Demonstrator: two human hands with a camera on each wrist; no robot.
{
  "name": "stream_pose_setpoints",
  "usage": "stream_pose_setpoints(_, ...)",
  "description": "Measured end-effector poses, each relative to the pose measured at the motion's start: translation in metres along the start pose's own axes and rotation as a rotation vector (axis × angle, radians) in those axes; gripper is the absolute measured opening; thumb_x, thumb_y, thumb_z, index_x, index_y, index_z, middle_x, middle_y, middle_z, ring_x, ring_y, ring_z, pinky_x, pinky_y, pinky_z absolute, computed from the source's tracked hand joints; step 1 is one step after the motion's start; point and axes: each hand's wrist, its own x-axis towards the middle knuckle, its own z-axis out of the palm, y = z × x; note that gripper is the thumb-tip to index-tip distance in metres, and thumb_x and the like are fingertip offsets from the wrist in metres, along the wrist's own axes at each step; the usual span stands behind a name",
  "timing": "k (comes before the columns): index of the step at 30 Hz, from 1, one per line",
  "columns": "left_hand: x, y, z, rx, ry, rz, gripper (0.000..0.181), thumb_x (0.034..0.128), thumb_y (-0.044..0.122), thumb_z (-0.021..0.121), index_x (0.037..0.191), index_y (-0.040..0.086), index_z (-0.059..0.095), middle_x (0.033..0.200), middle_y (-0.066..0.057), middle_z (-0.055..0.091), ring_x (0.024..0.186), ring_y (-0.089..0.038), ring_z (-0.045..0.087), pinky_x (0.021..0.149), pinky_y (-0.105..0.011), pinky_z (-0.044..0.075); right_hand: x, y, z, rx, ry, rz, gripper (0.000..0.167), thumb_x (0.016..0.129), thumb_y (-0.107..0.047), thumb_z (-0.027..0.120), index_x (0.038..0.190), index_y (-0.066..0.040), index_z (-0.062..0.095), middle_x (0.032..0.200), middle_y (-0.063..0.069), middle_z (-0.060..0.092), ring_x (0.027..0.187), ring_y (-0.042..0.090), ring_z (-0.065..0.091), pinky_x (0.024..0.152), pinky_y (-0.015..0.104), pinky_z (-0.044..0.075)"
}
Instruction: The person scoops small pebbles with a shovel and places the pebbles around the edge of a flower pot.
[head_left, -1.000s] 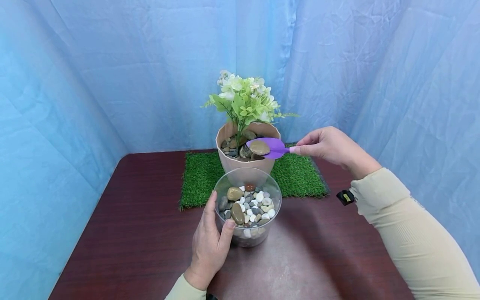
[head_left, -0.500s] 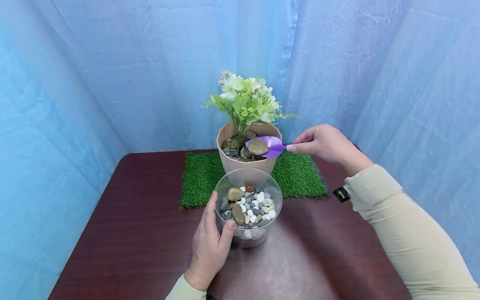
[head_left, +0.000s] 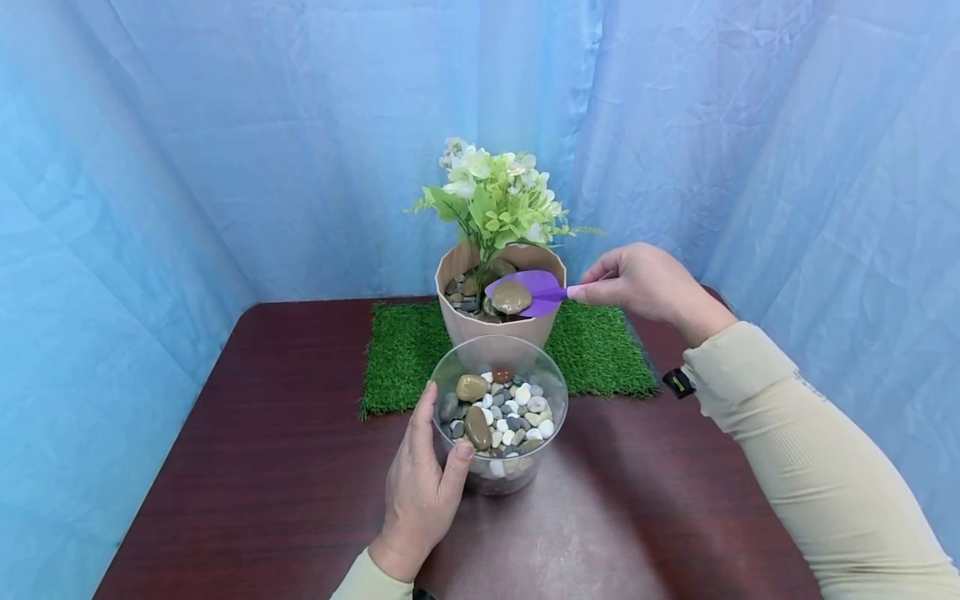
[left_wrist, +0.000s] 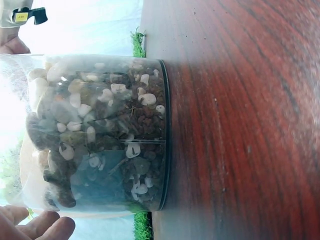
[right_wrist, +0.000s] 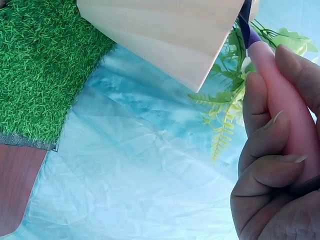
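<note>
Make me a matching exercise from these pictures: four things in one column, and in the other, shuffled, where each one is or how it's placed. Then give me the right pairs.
Column one
1. Purple-bladed trowel with a pink handle
2. Clear round tub of pebbles
3. Beige faceted pot
4. Green rectangular artificial grass mat

Column two
A. Lies beneath the pot
B. Has the left hand against its side
C. Is held by the right hand
D. Contains the white-flowered leafy plant

Right pairs: 1-C, 2-B, 3-D, 4-A.
</note>
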Motion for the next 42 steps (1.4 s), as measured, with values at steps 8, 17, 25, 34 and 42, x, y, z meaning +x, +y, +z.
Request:
stream_pose_setpoints(8, 0.0, 0.0, 0.0, -0.003, -0.003, -0.007, 0.083, 0.0954, 0.024, 0.07, 0.166, 0.011, 0.028, 0.166, -0.011, 0.039, 0.147, -0.029, 0.048, 0.109, -0.052, 0.047, 0.0, -0.009, -0.002, -0.06, 0.021, -0.041, 0.033, 0.093, -0.055, 0.074, 0.104, -0.026, 0.082, 0.099, -0.003, 0.08, 0.096, 0.021, 0.07, 0.084, 0.046, 0.052)
stream_pose_setpoints(17, 0.0, 0.0, 0.0, -0.004, -0.003, -0.006, 0.083, 0.0955, 0.023, 0.07, 0.166, 0.011, 0.027, 0.167, -0.011, 0.039, 0.147, -0.029, 0.047, 0.11, -0.052, 0.046, -0.001, -0.02, -0.003, -0.174, 0.045, -0.078, 0.025, 0.095, -0.053, 0.072, 0.104, -0.031, 0.081, 0.099, -0.007, 0.079, 0.091, 0.018, 0.07, 0.077, 0.045, 0.052)
stream_pose_setpoints(25, 0.0, 0.001, 0.0, -0.005, 0.001, -0.001, 0.083, 0.0955, 0.024, 0.07, 0.166, 0.011, 0.027, 0.167, -0.01, 0.039, 0.147, -0.029, 0.047, 0.111, -0.051, 0.046, -0.004, -0.025, -0.003, -0.258, 0.088, -0.1, 0.025, 0.096, -0.055, 0.07, 0.105, -0.034, 0.08, 0.099, -0.009, 0.079, 0.088, 0.018, 0.071, 0.071, 0.046, 0.052)
stream_pose_setpoints(34, -0.001, 0.001, 0.0, -0.005, -0.009, -0.013, 0.084, 0.0954, 0.023, 0.07, 0.166, 0.013, 0.027, 0.167, -0.009, 0.038, 0.148, -0.029, 0.046, 0.111, -0.052, 0.046, -0.01, -0.023, -0.002, -0.224, 0.119, -0.09, 0.027, 0.097, -0.055, 0.069, 0.111, -0.035, 0.08, 0.103, -0.009, 0.079, 0.091, 0.017, 0.072, 0.073, 0.045, 0.052)
stream_pose_setpoints(42, 0.0, 0.001, -0.001, -0.011, -0.006, -0.01, 0.084, 0.0956, 0.023, 0.07, 0.166, 0.013, 0.026, 0.167, -0.01, 0.038, 0.148, -0.029, 0.046, 0.111, -0.052, 0.046, -0.026, -0.028, -0.005, -0.209, 0.168, -0.102, 0.027, 0.096, -0.058, 0.068, 0.108, -0.037, 0.08, 0.098, -0.012, 0.079, 0.088, 0.015, 0.072, 0.072, 0.045, 0.052)
